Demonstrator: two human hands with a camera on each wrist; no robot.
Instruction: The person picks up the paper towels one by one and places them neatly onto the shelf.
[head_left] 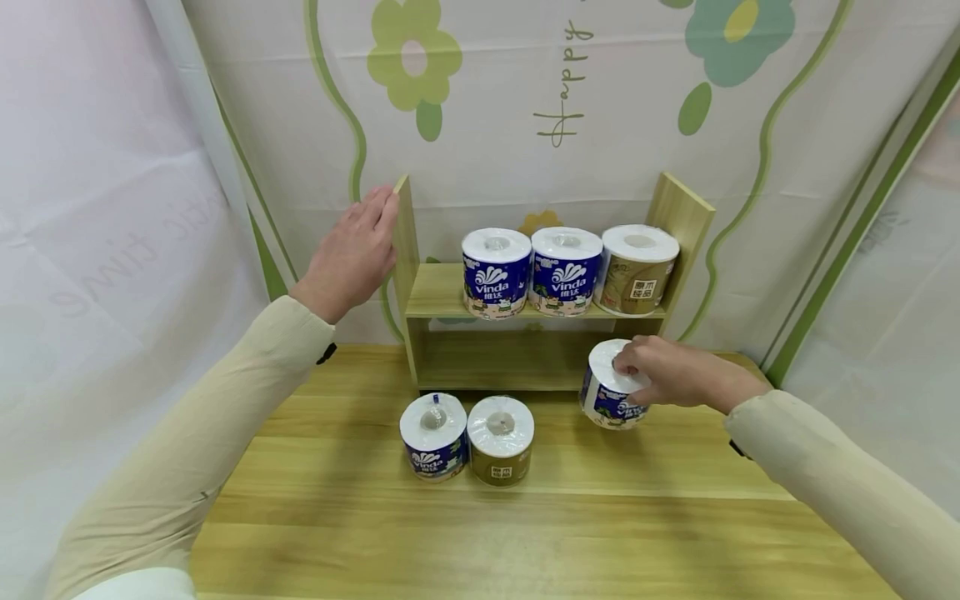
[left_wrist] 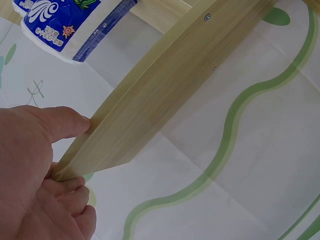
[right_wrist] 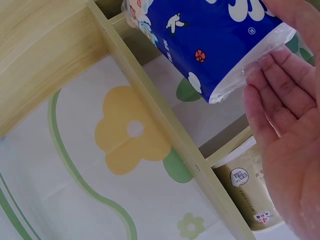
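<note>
My left hand point(head_left: 351, 254) pinches the top corner of the wooden shelf's left side panel point(head_left: 406, 242); the left wrist view shows the thumb on one face and the fingers folded beyond the edge. A blue-wrapped toilet roll point(head_left: 597, 398) is in my right hand point(head_left: 688, 372), held by its top end with fingertips at the core. It hangs slightly tilted in front of the lower tier's right part. On the upper tier of the shelf point(head_left: 435, 287) stand two blue rolls point(head_left: 497, 279) and, at the right end, a gold-brown roll point(head_left: 637, 279).
On the wooden table point(head_left: 487, 533), before the shelf, a blue roll point(head_left: 435, 454) and a gold-brown roll point(head_left: 501, 462) stand upright side by side. A printed cloth point(head_left: 480, 125) with flowers hangs behind the shelf, and white cloth point(head_left: 97, 250) covers the left side.
</note>
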